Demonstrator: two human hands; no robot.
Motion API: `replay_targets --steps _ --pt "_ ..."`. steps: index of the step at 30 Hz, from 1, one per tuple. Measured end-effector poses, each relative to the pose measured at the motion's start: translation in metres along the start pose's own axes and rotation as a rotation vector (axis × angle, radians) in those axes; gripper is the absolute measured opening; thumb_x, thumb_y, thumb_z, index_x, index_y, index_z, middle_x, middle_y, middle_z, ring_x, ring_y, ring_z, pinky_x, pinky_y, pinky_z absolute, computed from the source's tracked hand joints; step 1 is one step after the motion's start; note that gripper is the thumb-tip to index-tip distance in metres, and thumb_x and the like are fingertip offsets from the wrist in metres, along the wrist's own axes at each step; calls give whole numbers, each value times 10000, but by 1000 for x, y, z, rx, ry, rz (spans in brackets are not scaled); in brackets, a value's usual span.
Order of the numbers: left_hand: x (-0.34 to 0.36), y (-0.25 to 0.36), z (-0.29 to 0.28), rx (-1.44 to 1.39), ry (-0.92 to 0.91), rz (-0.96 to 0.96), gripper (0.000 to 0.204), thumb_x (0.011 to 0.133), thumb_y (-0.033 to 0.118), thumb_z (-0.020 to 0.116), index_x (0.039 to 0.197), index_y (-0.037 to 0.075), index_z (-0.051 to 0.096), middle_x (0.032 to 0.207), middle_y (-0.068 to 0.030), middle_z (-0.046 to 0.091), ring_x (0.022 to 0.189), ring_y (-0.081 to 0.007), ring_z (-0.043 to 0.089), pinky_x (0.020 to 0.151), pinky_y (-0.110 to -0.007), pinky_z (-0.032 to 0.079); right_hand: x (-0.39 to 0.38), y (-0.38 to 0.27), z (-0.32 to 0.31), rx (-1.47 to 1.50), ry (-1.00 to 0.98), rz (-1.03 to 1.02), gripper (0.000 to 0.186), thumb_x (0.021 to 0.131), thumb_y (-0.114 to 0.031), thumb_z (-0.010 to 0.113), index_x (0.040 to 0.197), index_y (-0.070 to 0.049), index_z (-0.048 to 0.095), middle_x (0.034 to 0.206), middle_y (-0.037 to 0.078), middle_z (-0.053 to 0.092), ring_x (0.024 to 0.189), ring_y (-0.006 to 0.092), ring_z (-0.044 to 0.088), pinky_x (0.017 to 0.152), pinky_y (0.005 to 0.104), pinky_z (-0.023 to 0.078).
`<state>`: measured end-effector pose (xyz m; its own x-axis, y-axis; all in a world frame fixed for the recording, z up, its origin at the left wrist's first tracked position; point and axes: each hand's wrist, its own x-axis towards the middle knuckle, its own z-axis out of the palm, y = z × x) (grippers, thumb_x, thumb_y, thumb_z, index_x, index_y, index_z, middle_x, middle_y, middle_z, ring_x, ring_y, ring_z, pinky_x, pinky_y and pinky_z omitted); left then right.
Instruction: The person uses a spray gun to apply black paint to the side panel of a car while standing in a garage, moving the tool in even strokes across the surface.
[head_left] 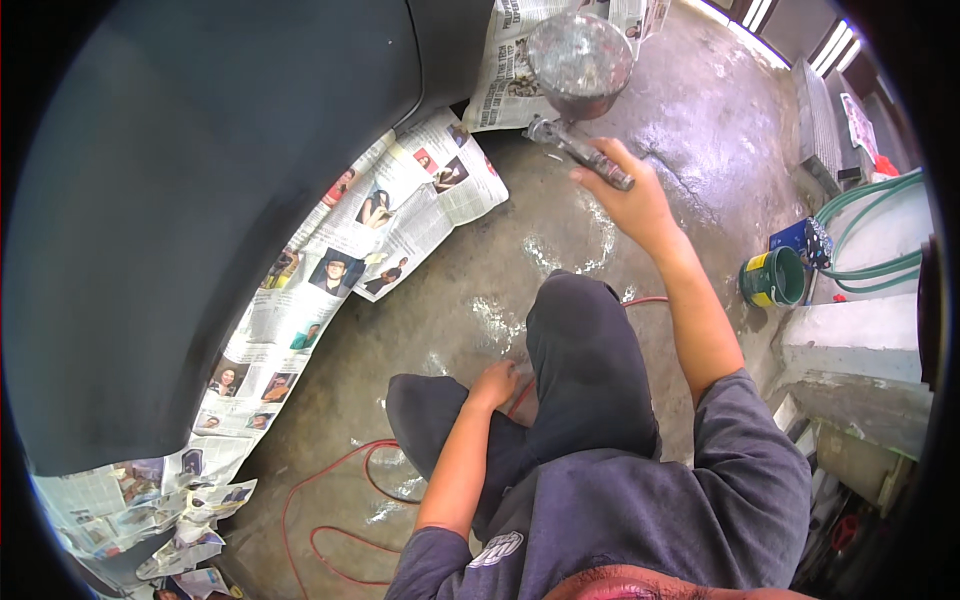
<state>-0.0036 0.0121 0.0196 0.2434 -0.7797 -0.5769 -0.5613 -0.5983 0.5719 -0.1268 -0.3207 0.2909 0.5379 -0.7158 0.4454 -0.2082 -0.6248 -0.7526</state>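
My right hand (637, 198) is wrapped round the handle of a spray gun (580, 152), held out in front of me to the right. A round, clear-looking cup (580, 65) with dark liquid low in it is at the gun's far end. My left hand (493, 385) is low beside my bent left knee, fingers curled; whether anything is in them is hidden. A red hose (522, 398) passes close by those fingers. To my left, a large dark, matte vehicle body panel (220, 200) has newspaper sheets (340, 268) along its lower edge.
Loops of the red hose (330, 530) lie on the wet-patched concrete floor (690, 120). At the right, a green bucket (772, 277) stands by a blue box (790, 237), a coiled green hose (850, 215) and a low concrete ledge (850, 335). More newspaper (505, 80) lies beyond the panel.
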Motion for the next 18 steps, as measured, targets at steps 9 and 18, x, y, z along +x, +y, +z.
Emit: replay_targets --steps 9,18 --pt "6 11 -10 -17 -22 -40 466 997 299 582 1341 -10 636 1379 -260 625 1314 -409 571 1104 -472 453 53 -45 -69 -111 407 -32 386 925 -277 812 1213 -69 663 816 85 697 711 150 617 680 317 517" --pt "13 7 -6 -38 22 -35 483 1002 309 597 1344 -30 634 1368 -262 635 1304 -396 591 1100 -451 459 36 -78 -58 1 182 -54 361 929 -250 810 1194 -52 664 852 84 696 744 124 603 681 305 507"
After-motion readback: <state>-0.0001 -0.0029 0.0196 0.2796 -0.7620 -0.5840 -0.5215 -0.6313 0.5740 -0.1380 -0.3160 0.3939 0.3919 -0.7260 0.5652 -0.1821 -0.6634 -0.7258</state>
